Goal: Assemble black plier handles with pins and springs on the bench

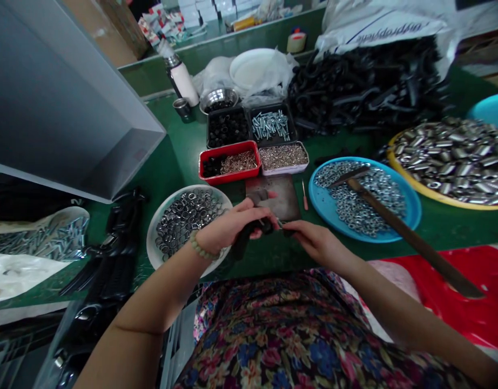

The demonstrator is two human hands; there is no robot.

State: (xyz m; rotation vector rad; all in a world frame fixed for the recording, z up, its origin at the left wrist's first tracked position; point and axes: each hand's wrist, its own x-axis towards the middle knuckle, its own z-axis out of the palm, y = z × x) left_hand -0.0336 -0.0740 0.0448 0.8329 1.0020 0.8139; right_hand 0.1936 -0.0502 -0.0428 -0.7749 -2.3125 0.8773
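Note:
My left hand [244, 216], with a beaded bracelet at the wrist, is closed around a black plastic handle-like part [241, 242]. Facing it, my right hand [316, 240] pinches a small black piece with a metal shank [287, 232] against the part's end. Fingers cover much of both pieces. Just beyond my hands lies a dark metal plate [287, 197]. Left of them sits a white bowl of metal rings [155, 246]; on the right stands a blue basin of small nuts [314, 202] with a wooden-handled hammer [411, 232] across it.
Behind the plate stand a red tray [229, 177], a white tray [285, 170] and black boxes of screws [291, 135] and caps [208, 143]. A slim screwdriver [304, 197] lies nearby. Black parts [366, 92] are heaped behind; a yellow-rimmed basin [443, 197] holds metal sleeves. A grey bin [71, 92] leans left.

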